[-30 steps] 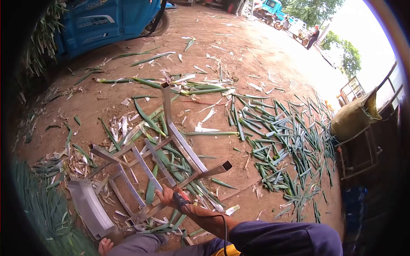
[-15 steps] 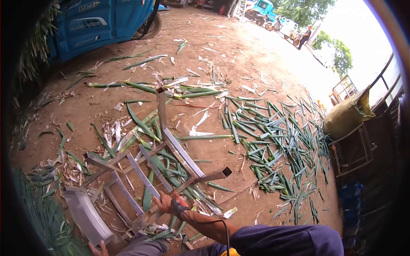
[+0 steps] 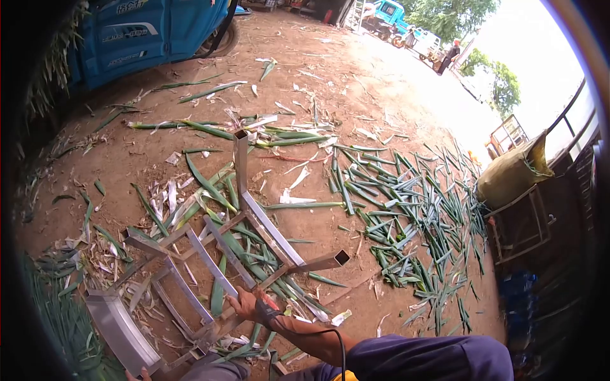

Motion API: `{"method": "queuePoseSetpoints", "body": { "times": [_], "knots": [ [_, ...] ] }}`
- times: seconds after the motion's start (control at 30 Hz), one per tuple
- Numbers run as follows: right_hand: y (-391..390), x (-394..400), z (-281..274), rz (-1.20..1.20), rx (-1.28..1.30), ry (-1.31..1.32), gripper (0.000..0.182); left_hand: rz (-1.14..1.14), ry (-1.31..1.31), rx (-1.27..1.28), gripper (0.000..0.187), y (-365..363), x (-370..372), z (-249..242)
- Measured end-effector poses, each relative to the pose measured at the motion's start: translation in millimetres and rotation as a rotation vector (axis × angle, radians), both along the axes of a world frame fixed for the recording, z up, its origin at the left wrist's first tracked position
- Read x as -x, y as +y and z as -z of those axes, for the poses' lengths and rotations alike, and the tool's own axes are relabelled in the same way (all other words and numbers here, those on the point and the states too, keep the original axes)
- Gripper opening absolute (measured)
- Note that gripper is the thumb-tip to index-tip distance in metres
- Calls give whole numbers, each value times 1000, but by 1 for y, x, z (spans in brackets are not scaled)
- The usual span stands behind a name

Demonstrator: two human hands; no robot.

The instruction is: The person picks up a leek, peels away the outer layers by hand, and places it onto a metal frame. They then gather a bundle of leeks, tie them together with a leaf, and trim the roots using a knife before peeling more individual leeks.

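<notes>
A bare metal chair (image 3: 216, 270) of square tubes is tipped over, its open leg ends pointing up and away from me. Near its lower rail, my right hand (image 3: 246, 306) is closed around a tube, with a dark band and a cord at the wrist. At the bottom left edge, my left hand (image 3: 141, 374) shows only in part, its fingers against the end of the chair's curved sheet-metal panel (image 3: 122, 330). Green onion leaves (image 3: 232, 244) lie on the ground beneath and between the tubes.
Cut green leaves (image 3: 419, 216) spread thickly over the dirt on the right. A leafy pile (image 3: 70, 324) is at lower left. A blue vehicle (image 3: 133, 38) stands at upper left, a sack (image 3: 515, 174) on a frame at right. A person (image 3: 450, 57) stands far back.
The chair's curved panel has shifted slightly left, and my left hand has moved a little down and left with it. My right hand keeps its hold. The distant person has changed stance.
</notes>
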State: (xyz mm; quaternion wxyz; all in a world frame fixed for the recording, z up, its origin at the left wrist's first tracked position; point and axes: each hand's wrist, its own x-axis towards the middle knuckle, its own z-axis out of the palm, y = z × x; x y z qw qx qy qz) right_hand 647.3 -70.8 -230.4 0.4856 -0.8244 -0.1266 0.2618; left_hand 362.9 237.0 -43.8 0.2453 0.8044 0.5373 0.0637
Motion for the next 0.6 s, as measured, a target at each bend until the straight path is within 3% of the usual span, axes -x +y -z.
{"method": "queuePoseSetpoints", "body": {
  "times": [0.37, 0.57, 0.6],
  "knots": [
    [3, 2, 10, 13, 8, -34, 47, 57, -59, 31, 70, 0, 0, 2],
    [-6, -5, -32, -88, 143, 10, 51, 38, 24, 73, 76, -10, -11, -20],
    [-10, -3, -31, -95, 158, -88, 50, 36, 43, 69, 77, -11, -9, -20]
  ]
}}
